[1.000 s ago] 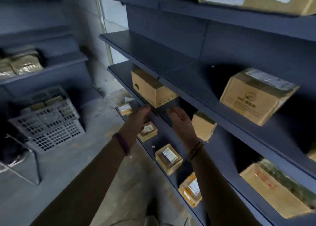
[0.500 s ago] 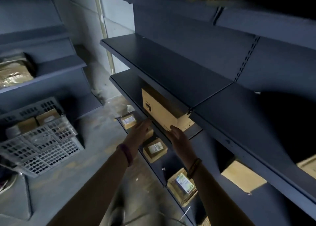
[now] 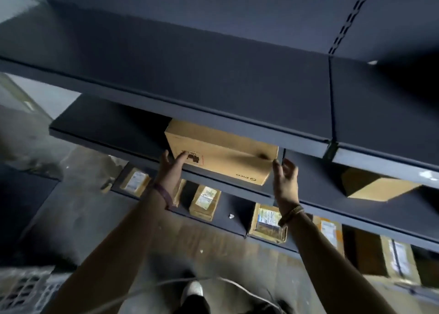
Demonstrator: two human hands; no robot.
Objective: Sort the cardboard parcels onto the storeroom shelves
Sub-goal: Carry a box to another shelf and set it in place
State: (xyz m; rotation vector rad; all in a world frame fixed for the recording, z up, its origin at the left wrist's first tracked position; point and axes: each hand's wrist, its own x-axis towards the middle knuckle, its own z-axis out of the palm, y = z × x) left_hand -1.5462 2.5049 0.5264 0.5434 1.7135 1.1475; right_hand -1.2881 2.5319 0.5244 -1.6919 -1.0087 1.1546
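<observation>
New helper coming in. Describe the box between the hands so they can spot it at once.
On the dark shelving, find the shelf just under the wide top board. The box sits there, left hand touching its front, right hand by its corner. It is the largest, plain brown, without the white labels of the small parcels below.

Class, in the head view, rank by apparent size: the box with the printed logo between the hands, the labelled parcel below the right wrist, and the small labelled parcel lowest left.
1. Box with the printed logo
2. Parcel below the right wrist
3. Small parcel lowest left; it lies farther from the camera, so its true size is unsure.
</observation>
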